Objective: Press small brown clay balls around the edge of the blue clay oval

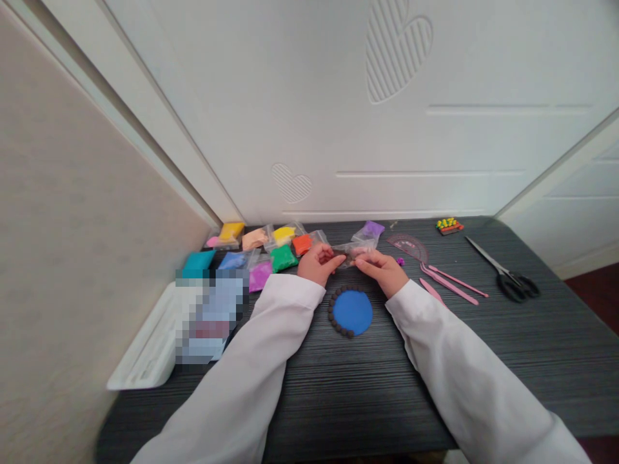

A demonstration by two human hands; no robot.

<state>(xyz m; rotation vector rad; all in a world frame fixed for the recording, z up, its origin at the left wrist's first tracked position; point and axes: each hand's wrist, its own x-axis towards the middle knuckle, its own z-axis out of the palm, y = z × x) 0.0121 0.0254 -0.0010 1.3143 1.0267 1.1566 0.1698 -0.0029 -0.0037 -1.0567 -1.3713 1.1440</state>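
My left hand and my right hand are closed, fingertips pinching a small clear plastic bag from both sides. Something dark, probably clay, shows at the bag between the fingertips; its exact shape is partly hidden. Just below the hands, a flat blue clay disc lies on the table. A row of small dark clay balls borders its top and left side down to the bottom; the right edge is bare blue.
Bags of coloured clay, including green and magenta, lie left. A white tray sits farther left. Rightward are a protractor, pink modelling tools, black-handled scissors and a small colourful clay piece. A white panel stands behind.
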